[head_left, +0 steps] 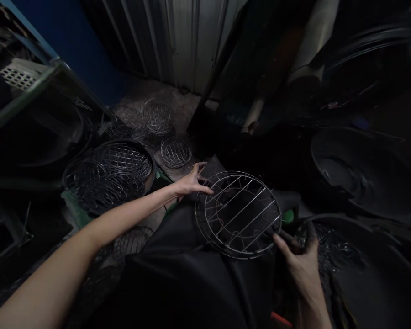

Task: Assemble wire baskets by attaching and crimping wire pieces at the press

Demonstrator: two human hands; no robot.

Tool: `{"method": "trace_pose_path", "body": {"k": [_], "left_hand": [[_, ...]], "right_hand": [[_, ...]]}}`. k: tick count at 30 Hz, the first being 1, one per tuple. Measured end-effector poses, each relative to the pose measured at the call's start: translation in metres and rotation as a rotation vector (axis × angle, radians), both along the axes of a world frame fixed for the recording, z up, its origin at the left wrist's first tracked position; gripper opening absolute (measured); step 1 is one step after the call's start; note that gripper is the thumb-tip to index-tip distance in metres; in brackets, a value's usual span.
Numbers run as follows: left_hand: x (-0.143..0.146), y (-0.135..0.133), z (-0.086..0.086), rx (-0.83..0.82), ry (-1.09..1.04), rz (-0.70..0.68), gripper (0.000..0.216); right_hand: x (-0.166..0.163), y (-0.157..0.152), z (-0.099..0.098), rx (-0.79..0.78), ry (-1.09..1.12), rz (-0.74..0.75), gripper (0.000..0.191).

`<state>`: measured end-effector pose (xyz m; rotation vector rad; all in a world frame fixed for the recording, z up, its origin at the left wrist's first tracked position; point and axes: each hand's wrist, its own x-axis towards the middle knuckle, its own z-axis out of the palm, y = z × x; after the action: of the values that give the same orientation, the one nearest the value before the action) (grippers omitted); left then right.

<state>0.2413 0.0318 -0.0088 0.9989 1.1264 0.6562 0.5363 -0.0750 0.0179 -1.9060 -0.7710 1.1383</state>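
Note:
A round wire rack (239,214) with straight cross bars and wavy wires lies on the dark cloth over my lap. My left hand (191,183) reaches to its left rim, fingers spread and touching the edge. My right hand (299,256) sits at the rack's lower right rim, fingers curled round a thin dark tool (289,237) whose tip meets the rim.
A stack of similar wire racks (109,176) fills a dark round basin at left, with more racks (157,116) on the floor behind. Large dark tubs (363,169) stand at right. A corrugated metal wall (181,41) closes the back, with a shelf frame at left.

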Motion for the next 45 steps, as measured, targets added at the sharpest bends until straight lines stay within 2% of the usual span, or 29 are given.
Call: {"method": "trace_pose_path", "body": {"k": [4,10,15,20,26,33,39,45], "left_hand": [[0.007,0.002,0.004,0.025,-0.037,0.018,0.097],[0.019,0.014,0.017,0.045,-0.101,0.019,0.102],[0.033,0.046,0.037,0.069,-0.123,0.014,0.112],[0.036,0.07,0.052,0.07,-0.177,0.008,0.111],[0.029,0.077,0.052,0.073,-0.189,-0.006,0.111],[0.031,0.087,0.049,0.038,-0.071,0.024,0.112],[0.036,0.096,0.056,0.076,0.011,0.03,0.106],[0.042,0.108,0.065,0.098,0.054,0.049,0.101]], "right_hand": [[0.003,-0.002,-0.001,0.013,0.057,-0.021,0.123],[0.009,0.001,0.006,0.064,0.084,-0.088,0.123],[0.022,0.027,0.016,0.107,0.052,-0.128,0.119],[0.022,0.054,0.031,0.167,0.035,-0.133,0.118],[0.011,0.064,0.044,0.135,0.019,-0.128,0.12],[0.015,0.073,0.044,0.145,0.074,-0.174,0.114],[0.021,0.086,0.048,0.172,0.055,-0.141,0.108],[0.024,0.101,0.052,0.206,0.152,-0.143,0.111]]}}
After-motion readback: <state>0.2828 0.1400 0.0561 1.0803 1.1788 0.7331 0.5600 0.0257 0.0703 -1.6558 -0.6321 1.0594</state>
